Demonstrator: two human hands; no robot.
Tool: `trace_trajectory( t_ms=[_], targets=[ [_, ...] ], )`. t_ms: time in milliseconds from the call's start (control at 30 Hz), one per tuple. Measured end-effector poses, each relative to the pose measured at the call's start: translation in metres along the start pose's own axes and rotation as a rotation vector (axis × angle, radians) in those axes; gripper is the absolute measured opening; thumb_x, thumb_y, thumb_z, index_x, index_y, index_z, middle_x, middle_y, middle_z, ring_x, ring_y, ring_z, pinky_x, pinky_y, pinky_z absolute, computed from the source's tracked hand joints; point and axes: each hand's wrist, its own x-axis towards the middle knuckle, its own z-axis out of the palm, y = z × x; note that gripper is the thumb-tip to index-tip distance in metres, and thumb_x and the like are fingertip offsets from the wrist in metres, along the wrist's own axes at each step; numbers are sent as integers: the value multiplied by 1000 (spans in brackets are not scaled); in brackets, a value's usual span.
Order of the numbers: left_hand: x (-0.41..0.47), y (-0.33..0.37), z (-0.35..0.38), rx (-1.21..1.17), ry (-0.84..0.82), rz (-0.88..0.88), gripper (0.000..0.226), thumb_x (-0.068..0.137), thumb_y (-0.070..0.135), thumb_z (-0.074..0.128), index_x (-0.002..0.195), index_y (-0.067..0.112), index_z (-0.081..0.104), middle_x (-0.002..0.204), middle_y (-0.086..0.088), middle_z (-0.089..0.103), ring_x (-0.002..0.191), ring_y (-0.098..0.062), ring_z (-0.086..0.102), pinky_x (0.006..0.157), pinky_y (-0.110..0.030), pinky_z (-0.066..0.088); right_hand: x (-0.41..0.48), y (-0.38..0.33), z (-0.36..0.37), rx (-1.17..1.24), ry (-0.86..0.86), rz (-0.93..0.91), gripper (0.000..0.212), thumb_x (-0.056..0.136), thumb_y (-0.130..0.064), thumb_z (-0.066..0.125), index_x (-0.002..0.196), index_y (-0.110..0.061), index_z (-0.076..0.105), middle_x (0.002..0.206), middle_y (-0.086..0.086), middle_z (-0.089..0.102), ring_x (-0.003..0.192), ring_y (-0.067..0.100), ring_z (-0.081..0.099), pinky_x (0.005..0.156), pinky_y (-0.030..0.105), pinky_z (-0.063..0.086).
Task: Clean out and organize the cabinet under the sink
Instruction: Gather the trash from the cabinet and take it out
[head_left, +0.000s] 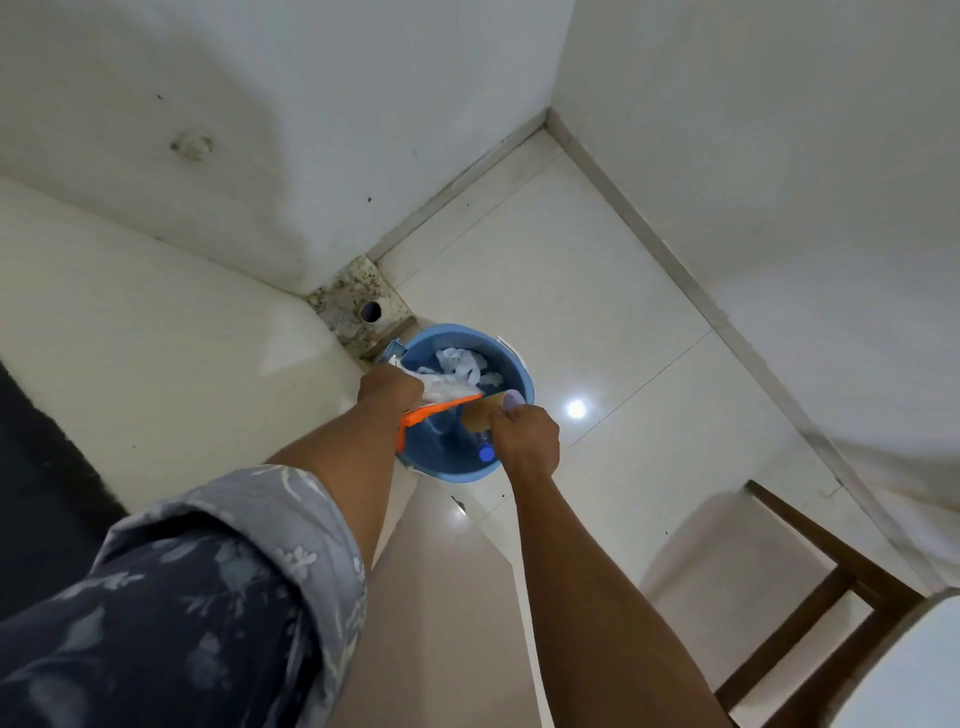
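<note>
Over the bucket (457, 330), both arms reach down and forward, nearly straight. Left hand (387, 387) hangs knuckles up at the bucket's left rim, fingers curled tight on a crumpled clear wrap (449, 389). Below that wrap an orange strip (441, 410) runs rightward across the bucket's mouth from the same fist. Its near end bends down along the wrist.

Right hand (524, 439) sits at the near right rim, back of the hand up, fingers closed round a tube (480, 415) of brown card. The tube points left, toward the strip's tip. A pale lilac disc (514, 399) shows at the fingertips, just beyond the tube. Just under this hand there's a bottle's blue cap (487, 453). Whether the hand holds that bottle, I cannot tell.

Inside the bucket, on the far side, lies crumpled white paper (462, 361).

Left forearm is bare up to a rolled blue floral sleeve (208, 571), and the right arm is bare all the way.

The bucket stands on a glossy pale floor (597, 312), close to a corner. Just left and far of it, a stained slab with a drain hole (370, 310). Near right, a dark wooden frame (810, 571) stands well apart from the bucket.
</note>
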Motion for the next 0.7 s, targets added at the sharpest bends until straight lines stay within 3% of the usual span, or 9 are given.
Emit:
trace_trajectory(
  t_ms=[67, 133, 200, 267, 333, 400, 500, 633, 700],
  targets=[
    [-1, 4, -2, 8, -49, 0, 47, 100, 19, 65, 144, 4, 57, 139, -16, 67, 127, -33, 67, 76, -20, 57, 1, -1, 2, -13, -3, 1, 24, 79, -50, 48, 78, -26, 53, 77, -8, 64, 59, 7, 54, 51, 19, 35],
    [-4, 7, -6, 77, -69, -15, 47, 103, 23, 61, 144, 2, 56, 138, -16, 68, 127, -32, 67, 83, -27, 53, 4, 0, 4, -47, -15, -11, 25, 98, -43, 46, 104, -26, 63, 102, 1, 71, 72, 10, 60, 60, 20, 42],
    [-3, 9, -9, 106, -61, -10, 46, 104, 24, 56, 144, 1, 56, 138, -16, 67, 127, -32, 66, 90, -33, 51, 6, -1, 6, 7, -75, 8, 44, 106, -47, 41, 128, -18, 64, 120, 6, 70, 95, 21, 67, 77, 28, 50],
    [-6, 11, -12, 128, -48, 17, 43, 103, 26, 55, 139, 2, 59, 133, -16, 69, 122, -32, 68, 83, -32, 47, 3, -5, 5, 41, -170, 16, 51, 108, -48, 37, 136, -14, 63, 131, 10, 67, 112, 27, 65, 93, 36, 52],
    [-11, 15, -17, 158, -39, 54, 44, 104, 30, 55, 138, 2, 61, 132, -16, 69, 122, -32, 68, 83, -32, 47, -1, -10, 4, -5, -214, -20, 46, 109, -41, 37, 136, -15, 64, 134, 10, 66, 113, 26, 62, 98, 36, 50],
    [-20, 21, -26, 198, -43, 107, 45, 105, 32, 55, 138, 3, 62, 134, -17, 67, 116, -32, 69, 84, -32, 51, -7, -17, -2, -63, -216, -59, 41, 108, -33, 39, 132, -14, 66, 132, 10, 67, 112, 26, 61, 96, 35, 50],
    [-35, 26, -42, 173, -33, 131, 27, 101, 28, 58, 106, 3, 65, 111, -16, 70, 68, -25, 57, 62, -34, 46, -21, -34, -12, -102, -207, -108, 39, 108, -28, 40, 129, -11, 68, 125, 13, 70, 114, 32, 64, 92, 38, 53],
    [-65, 38, -65, 69, 15, 147, 29, 101, 22, 57, 99, -7, 56, 100, -17, 70, 78, -30, 65, 68, -32, 49, -38, -64, -27, -35, -145, -160, 24, 100, -19, 51, 92, -8, 71, 85, 5, 72, 79, 21, 64, 63, 30, 46],
    [-86, 41, -79, -2, 61, 169, 28, 99, 19, 58, 83, -2, 49, 89, -15, 63, 65, -24, 58, 66, -33, 48, -50, -82, -33, 13, -111, -165, 25, 94, -16, 50, 81, -9, 70, 70, 2, 69, 62, 13, 59, 54, 28, 39]
  ],
)
